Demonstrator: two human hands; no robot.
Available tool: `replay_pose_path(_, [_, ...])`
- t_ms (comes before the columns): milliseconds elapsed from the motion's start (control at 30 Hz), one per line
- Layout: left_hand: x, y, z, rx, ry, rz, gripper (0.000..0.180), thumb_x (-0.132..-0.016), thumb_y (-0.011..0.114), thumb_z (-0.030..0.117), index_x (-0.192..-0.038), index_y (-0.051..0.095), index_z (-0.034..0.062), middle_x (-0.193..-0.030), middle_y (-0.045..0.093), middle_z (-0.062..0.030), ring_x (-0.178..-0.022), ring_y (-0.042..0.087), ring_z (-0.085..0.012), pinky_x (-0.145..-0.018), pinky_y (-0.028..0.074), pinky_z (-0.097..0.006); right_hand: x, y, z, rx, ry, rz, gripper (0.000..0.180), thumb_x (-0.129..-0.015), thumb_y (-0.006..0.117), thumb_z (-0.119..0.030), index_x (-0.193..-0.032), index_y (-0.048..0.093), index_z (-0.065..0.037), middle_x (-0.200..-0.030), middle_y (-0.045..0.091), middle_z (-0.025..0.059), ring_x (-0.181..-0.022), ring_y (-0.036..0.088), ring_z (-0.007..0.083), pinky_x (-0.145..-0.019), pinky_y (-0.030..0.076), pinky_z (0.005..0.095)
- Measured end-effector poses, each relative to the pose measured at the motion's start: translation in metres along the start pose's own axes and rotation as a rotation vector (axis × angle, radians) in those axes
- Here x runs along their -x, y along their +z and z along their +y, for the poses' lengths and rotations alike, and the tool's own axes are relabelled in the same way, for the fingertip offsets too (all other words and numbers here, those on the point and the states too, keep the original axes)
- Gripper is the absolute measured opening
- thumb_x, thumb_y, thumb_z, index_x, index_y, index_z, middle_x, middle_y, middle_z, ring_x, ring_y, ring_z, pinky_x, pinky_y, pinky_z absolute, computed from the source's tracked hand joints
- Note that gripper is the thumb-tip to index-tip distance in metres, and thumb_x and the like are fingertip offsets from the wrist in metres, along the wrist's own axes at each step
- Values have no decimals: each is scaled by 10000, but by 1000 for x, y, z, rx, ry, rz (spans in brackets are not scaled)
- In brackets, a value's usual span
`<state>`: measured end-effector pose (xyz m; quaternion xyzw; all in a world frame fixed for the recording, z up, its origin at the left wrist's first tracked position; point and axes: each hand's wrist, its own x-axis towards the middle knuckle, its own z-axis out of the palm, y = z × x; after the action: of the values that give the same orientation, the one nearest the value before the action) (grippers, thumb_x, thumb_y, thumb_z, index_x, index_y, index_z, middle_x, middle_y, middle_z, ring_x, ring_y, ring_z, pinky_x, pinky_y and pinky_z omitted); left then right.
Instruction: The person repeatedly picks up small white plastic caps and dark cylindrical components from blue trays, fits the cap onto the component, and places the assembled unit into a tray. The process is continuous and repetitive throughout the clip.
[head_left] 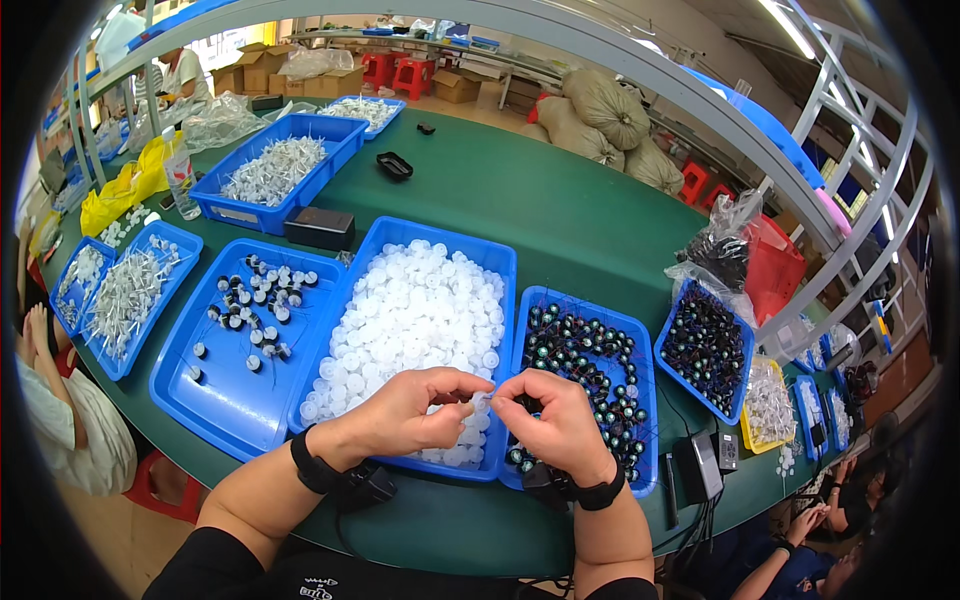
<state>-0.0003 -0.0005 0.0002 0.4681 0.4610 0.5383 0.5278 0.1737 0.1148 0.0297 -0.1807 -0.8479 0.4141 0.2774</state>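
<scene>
My left hand (405, 410) and my right hand (555, 420) meet over the near edge of two blue trays, fingertips pinched together on a small white plastic cap (478, 403). Under my left hand lies a blue tray (505, 265) heaped with several white round caps (415, 310). My right hand hovers over a blue tray (645, 335) of small dark round parts with thin red wires (585, 350). Both wrists wear black bands. Whether my right hand also holds a dark part is hidden by its fingers.
Left of the caps, a blue tray (215, 405) holds scattered assembled black-and-white pieces (255, 300). More blue trays of white parts (270, 170) line the green table (560, 210). A black box (320, 228), a bottle (180, 180), red and clear bags (760, 255), and other seated people are around.
</scene>
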Motion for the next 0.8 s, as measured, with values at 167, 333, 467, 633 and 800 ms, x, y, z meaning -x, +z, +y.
replay_pose_path(167, [0,0,-1,-50,13,10,315,-919,550,82,-1220,586,-2,-853,550,12,-723,493,-44,-620,437,-216,0,0,-1,34,-1,11,69,-808,678,-68,-798,651,-5,-762,660,92,-650,621,181,-592,482,289])
replay_pose_path(333, [-1,3,-1,-18,29,19,288,-927,520,20,-1206,593,19,-741,535,41,-570,429,-13,-510,371,-202,1,4,-5,114,-91,48,55,-801,676,-60,-793,651,-12,-756,656,95,-630,622,194,-563,481,292])
replay_pose_path(467, [-2,1,-2,-37,26,25,286,-920,538,22,-1200,590,11,-776,572,26,-596,468,-18,-534,402,-200,2,6,-6,157,-100,67,34,-795,674,-54,-796,653,-28,-742,646,94,-603,611,197,-533,470,292])
replay_pose_path(633, [-3,0,-9,-104,113,101,269,-891,603,45,-1155,595,-5,-910,628,-28,-681,555,-48,-613,478,-221,2,4,-7,175,-89,57,31,-788,670,-48,-801,646,-35,-733,638,99,-584,597,210,-522,460,300])
replay_pose_path(800, [1,3,1,-254,94,119,289,-823,648,106,-1086,635,-12,-990,651,-91,-942,615,-151,-836,496,-292,2,11,-2,131,-117,68,38,-791,663,-54,-805,637,-29,-717,627,98,-581,585,209,-528,455,307])
